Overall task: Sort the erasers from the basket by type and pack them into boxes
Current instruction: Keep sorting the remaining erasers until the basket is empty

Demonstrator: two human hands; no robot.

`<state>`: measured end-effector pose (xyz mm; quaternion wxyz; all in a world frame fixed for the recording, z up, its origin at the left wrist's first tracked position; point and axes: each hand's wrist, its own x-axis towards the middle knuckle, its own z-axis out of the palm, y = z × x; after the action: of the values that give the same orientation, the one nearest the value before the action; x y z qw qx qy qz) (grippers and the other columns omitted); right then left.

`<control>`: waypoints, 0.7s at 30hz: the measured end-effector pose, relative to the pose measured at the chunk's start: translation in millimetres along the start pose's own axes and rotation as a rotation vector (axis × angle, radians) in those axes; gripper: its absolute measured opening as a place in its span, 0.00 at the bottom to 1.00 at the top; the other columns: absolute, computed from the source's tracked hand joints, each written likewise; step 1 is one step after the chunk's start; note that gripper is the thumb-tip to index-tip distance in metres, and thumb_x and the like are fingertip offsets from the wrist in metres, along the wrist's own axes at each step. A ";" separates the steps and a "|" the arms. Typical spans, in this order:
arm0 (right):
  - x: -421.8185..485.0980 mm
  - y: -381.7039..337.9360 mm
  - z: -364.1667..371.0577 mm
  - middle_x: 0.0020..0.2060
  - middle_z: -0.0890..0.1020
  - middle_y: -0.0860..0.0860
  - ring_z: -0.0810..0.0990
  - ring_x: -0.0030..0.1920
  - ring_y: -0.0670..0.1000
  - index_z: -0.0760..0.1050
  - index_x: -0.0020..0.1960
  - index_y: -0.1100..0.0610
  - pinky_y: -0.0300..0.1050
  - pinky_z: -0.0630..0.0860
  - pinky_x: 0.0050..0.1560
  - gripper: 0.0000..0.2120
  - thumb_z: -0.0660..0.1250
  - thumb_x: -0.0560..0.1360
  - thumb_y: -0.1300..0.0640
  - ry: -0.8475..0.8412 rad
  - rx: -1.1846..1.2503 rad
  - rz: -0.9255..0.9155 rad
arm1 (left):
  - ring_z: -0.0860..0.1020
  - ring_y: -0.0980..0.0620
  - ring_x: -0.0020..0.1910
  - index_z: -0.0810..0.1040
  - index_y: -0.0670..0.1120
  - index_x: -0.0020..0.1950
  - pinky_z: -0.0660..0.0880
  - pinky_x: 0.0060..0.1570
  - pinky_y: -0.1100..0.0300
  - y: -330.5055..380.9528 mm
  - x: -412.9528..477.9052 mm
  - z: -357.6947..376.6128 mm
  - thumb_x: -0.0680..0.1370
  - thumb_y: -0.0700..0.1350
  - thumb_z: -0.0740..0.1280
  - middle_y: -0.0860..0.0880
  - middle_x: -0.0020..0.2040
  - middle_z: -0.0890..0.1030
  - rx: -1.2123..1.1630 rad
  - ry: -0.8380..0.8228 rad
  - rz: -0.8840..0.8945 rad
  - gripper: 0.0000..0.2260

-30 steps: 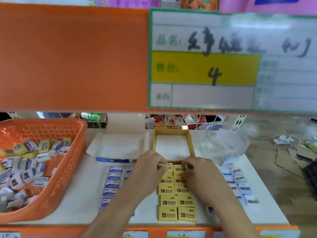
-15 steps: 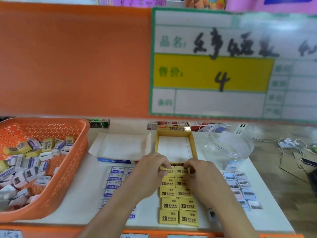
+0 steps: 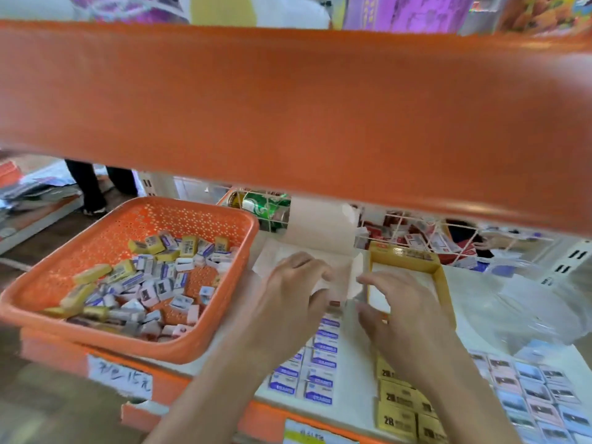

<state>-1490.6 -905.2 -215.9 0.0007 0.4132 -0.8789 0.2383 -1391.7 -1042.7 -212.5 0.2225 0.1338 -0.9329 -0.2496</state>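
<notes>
Orange basket [image 3: 221,338] at the left holds a loose heap of yellow and white erasers [image 3: 150,280], too many to count. Left hand [image 3: 288,302] and right hand [image 3: 403,312] hover with fingers spread, grasping nothing, over one white box [image 3: 320,261] and one yellow box [image 3: 439,277]. Yellow erasers [image 3: 400,402] read "2B".

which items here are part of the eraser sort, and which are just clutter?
Job:
orange basket of mixed erasers
white box
yellow box
blue-label erasers
yellow 2B erasers
picture erasers
left hand, right hand

Clutter:
green can
clear plastic tub
red packs behind the wire
</notes>
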 end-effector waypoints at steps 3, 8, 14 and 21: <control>14.2 -38.3 10.4 0.63 0.72 0.42 0.68 0.64 0.43 0.71 0.66 0.47 0.29 0.56 0.56 0.16 0.62 0.79 0.50 -0.035 0.016 -0.148 | 0.72 0.64 0.48 0.77 0.53 0.58 0.65 0.47 0.78 -26.1 -13.6 -35.2 0.79 0.46 0.64 0.62 0.54 0.74 0.076 0.052 -0.089 0.09; 40.8 -107.8 26.6 0.57 0.76 0.46 0.72 0.57 0.45 0.74 0.61 0.51 0.34 0.64 0.55 0.12 0.61 0.78 0.53 -0.084 0.121 -0.336 | 0.74 0.58 0.44 0.76 0.57 0.51 0.65 0.39 0.67 -79.0 -30.7 -91.5 0.79 0.46 0.64 0.59 0.47 0.74 0.213 0.034 -0.326 0.06; 74.4 -166.2 68.8 0.44 0.75 0.53 0.75 0.47 0.54 0.72 0.49 0.57 0.51 0.77 0.48 0.03 0.63 0.75 0.59 -0.254 -0.078 -0.419 | 0.76 0.53 0.49 0.73 0.57 0.62 0.72 0.46 0.62 -133.9 -29.0 -119.7 0.77 0.49 0.65 0.52 0.56 0.78 0.608 -0.504 -0.573 0.13; 96.6 -186.9 91.1 0.31 0.68 0.49 0.68 0.30 0.49 0.65 0.34 0.56 0.47 0.72 0.39 0.14 0.65 0.75 0.61 -0.525 -0.412 -0.405 | 0.76 0.58 0.45 0.76 0.59 0.50 0.70 0.39 0.70 -145.4 -17.3 -111.7 0.78 0.49 0.64 0.57 0.52 0.79 0.597 -0.808 -0.442 0.04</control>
<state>-1400.6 -1115.4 -199.3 -0.0940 0.6164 -0.7794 -0.0619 -1302.8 -1203.9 -208.2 -0.2587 0.2773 -0.9241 -0.0464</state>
